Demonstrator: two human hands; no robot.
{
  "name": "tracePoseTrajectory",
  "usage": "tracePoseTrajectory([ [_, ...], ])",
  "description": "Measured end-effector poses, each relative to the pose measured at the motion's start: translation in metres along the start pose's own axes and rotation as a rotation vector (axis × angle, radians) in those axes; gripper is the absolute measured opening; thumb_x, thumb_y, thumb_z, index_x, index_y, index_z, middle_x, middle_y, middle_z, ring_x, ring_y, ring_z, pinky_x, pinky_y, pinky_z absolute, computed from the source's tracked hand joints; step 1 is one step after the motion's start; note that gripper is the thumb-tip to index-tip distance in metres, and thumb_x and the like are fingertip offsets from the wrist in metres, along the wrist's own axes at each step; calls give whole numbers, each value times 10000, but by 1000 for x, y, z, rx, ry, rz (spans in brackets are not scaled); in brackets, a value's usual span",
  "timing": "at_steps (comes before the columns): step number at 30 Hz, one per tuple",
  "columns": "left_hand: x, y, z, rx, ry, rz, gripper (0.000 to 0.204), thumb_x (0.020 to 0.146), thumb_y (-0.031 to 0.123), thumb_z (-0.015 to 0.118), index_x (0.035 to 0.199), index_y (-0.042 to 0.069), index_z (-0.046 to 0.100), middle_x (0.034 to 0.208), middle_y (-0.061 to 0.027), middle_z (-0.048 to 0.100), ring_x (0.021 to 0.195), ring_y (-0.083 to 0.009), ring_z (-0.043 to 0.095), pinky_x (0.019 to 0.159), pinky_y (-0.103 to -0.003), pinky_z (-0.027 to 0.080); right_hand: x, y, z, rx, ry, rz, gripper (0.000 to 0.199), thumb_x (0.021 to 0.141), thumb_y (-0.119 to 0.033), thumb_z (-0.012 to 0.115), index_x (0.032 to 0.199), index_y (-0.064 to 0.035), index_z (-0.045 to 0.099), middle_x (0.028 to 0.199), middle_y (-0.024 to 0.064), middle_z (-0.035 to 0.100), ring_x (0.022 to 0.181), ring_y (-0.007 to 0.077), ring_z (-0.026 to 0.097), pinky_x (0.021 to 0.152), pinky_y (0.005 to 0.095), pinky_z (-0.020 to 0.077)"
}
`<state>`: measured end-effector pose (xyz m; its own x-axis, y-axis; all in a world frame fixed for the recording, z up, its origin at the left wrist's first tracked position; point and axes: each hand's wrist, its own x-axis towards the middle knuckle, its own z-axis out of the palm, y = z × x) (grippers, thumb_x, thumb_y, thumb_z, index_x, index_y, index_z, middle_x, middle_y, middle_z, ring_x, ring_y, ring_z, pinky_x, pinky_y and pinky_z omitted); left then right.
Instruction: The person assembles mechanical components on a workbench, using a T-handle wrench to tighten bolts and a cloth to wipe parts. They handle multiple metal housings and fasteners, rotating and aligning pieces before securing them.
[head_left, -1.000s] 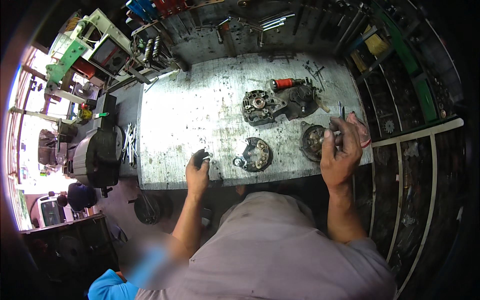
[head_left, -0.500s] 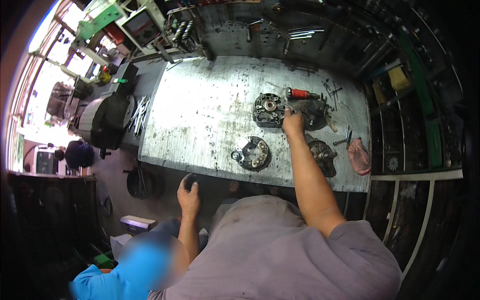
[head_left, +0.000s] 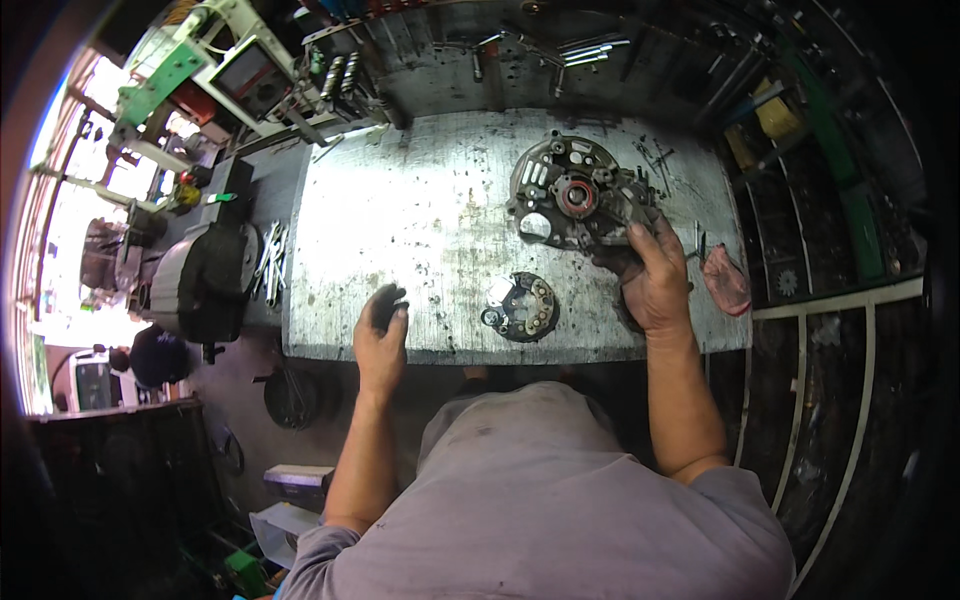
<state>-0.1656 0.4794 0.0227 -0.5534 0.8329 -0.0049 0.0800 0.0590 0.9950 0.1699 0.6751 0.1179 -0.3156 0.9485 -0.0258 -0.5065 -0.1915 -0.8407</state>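
My right hand (head_left: pixel 660 275) is closed on the edge of a round metal alternator end housing (head_left: pixel 552 172), thumb uppermost. The housing is raised and tilted toward me, showing slots, holes and a red-ringed centre bore. On the bench nearer to me lies a ring-shaped rectifier plate (head_left: pixel 540 310), dark with round metal inserts. My left hand (head_left: pixel 383 340) is over the bench's front edge, left of the rectifier plate. Its darkened fingers are bent and apart from the thumb, with nothing visible between them. Parts behind the housing and my right hand are mostly hidden.
A pink cloth (head_left: pixel 725 280) lies at the worn bench's (head_left: pixel 400 250) right edge, with loose bolts (head_left: pixel 655 155) farther back. Wrenches (head_left: pixel 268 262) lie at the left beside a large dark machine housing (head_left: pixel 195 280). Sockets and tools (head_left: pixel 590 52) line the back panel.
My right hand has taken hold of the housing and raised it toward me. My left hand has moved forward over the bench edge. The person in blue at the lower left is nearly out of view.
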Motion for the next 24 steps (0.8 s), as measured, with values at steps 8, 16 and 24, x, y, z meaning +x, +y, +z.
tracePoseTrajectory([
  [8, 53, 54, 55, -265, -666, -207, 696, 1067, 398, 715, 1546, -66, 517, 1456, -200, 651, 1328, -270, 630, 1148, -411, 493, -81, 44, 34, 108, 23, 101, 371, 1092, -105, 565, 1457, -45, 535, 1300, 166, 734, 1090, 300, 774, 877, 443, 685],
  [16, 39, 40, 41, -186, -679, -332, 530, 1055, 155, 719, 1494, -100, 567, 1422, -198, 684, 1326, -264, 631, 1148, -394, 489, -131, 83, 42, -163, 170, 224, 376, 1093, -173, 644, 1406, 19, 566, 1294, 116, 704, 1134, 203, 715, 904, 383, 658],
  [24, 25, 9, 55, -105, -580, -394, 489, 1078, 162, 680, 1468, -116, 577, 1348, -196, 716, 1209, -232, 692, 1063, -360, 553, -121, 98, 21, -283, 206, 303, 442, 1089, -202, 655, 1455, 13, 532, 1267, 120, 707, 1076, 194, 727, 859, 373, 653],
])
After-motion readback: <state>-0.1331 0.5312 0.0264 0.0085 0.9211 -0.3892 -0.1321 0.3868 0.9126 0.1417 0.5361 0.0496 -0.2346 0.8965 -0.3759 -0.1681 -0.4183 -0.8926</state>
